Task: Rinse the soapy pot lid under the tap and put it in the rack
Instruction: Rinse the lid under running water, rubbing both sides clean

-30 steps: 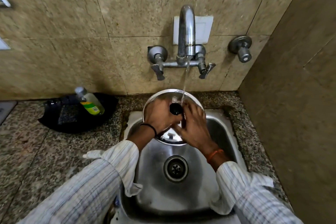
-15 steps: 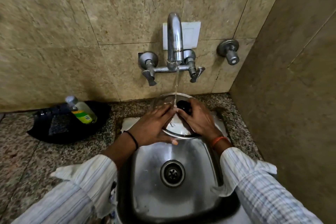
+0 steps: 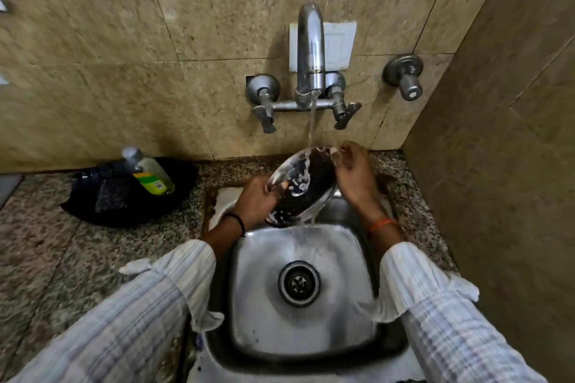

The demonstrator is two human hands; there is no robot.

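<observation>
A round steel pot lid is held tilted over the back of the steel sink, its shiny inner face turned toward me with white foam on it. Water runs from the wall tap onto the lid's upper edge and spills off its lower rim into the basin. My left hand grips the lid's lower left rim. My right hand holds the upper right rim, fingers curled over the edge. No rack is in view.
A black tray with a dish-soap bottle and a scrub pad sits on the granite counter left of the sink. The drain lies mid-basin. A second valve sticks out of the wall; a tiled side wall closes the right.
The lid was flipped from lying knob-up under my hands to tilted with its inner face toward me. Both hands shifted from rubbing the top to gripping opposite rims.
</observation>
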